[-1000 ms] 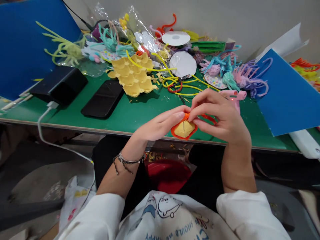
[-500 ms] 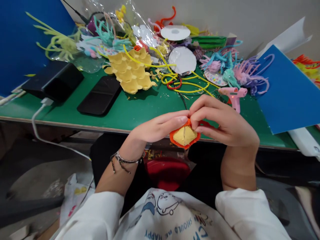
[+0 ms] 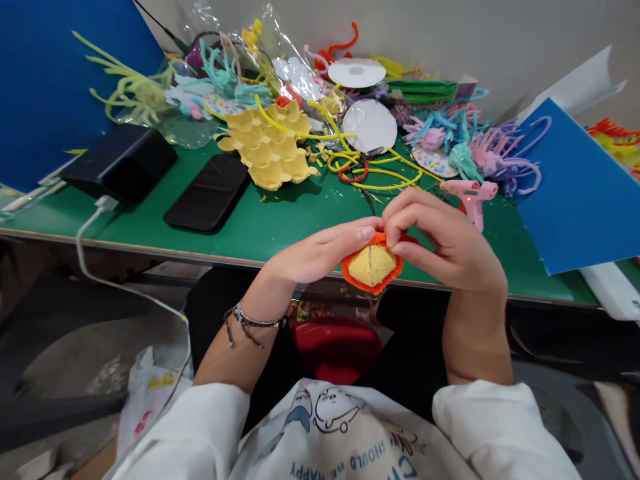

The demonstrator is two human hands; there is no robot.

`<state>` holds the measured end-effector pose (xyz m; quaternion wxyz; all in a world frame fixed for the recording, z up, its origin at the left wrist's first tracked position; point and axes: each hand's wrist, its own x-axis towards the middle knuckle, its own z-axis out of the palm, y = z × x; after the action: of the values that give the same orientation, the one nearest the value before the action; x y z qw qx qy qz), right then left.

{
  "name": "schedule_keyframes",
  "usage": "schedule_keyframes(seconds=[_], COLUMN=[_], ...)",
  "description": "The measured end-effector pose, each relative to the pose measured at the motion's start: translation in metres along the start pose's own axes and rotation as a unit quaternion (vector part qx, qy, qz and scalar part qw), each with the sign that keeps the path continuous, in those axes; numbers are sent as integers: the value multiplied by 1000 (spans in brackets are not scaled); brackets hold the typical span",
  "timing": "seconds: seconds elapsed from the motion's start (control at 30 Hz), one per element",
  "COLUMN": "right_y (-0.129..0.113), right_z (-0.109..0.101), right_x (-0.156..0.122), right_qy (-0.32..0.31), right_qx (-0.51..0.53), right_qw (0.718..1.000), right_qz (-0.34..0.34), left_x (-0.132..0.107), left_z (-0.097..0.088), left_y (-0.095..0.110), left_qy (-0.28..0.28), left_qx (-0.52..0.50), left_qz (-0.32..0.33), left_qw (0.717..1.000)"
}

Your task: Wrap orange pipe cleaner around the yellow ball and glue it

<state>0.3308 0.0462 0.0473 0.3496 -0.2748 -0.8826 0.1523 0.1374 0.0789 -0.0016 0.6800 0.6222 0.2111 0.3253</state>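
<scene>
Over the table's front edge, a small yellow egg-carton piece (image 3: 373,265) with a dark slit down its middle is held between my hands. A fuzzy orange pipe cleaner (image 3: 355,283) runs around its rim. My left hand (image 3: 320,252) holds the piece from the left, thumb on its upper edge and fingers stretched behind. At the upper right of the rim, my right hand (image 3: 445,243) pinches the pipe cleaner between thumb and fingers. Part of the pipe cleaner is hidden behind the right fingers.
Beyond my hands lie a yellow egg carton (image 3: 270,150), red-handled scissors (image 3: 353,175) and yellow pipe cleaners (image 3: 395,185). A pink glue gun (image 3: 473,193) lies right, near a blue board (image 3: 580,193). At left are a phone (image 3: 207,193) and a black box (image 3: 120,163) with a white cable.
The view has shifted slightly, so the table items appear a little lower and further right. My right fingers have moved slightly along the rim, still pinching; the piece is slightly turned.
</scene>
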Motion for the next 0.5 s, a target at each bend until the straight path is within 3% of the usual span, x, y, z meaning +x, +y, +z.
schedule_keyframes(seconds=[0.13,0.3,0.5], right_y=[-2,-9,-7], right_z=[-3,-1,3], right_x=[-3,-5,0], right_qy=[19,34,14], right_qx=[-103,-166,-104], right_qw=[994,985,994], right_qz=[13,26,31], left_x=[2,2,3], left_z=[2,3,1], left_y=[5,12,6], left_qy=[-31,-19,-31], left_qx=[54,157,116], left_qz=[62,63,82], left_qw=[996,985,989])
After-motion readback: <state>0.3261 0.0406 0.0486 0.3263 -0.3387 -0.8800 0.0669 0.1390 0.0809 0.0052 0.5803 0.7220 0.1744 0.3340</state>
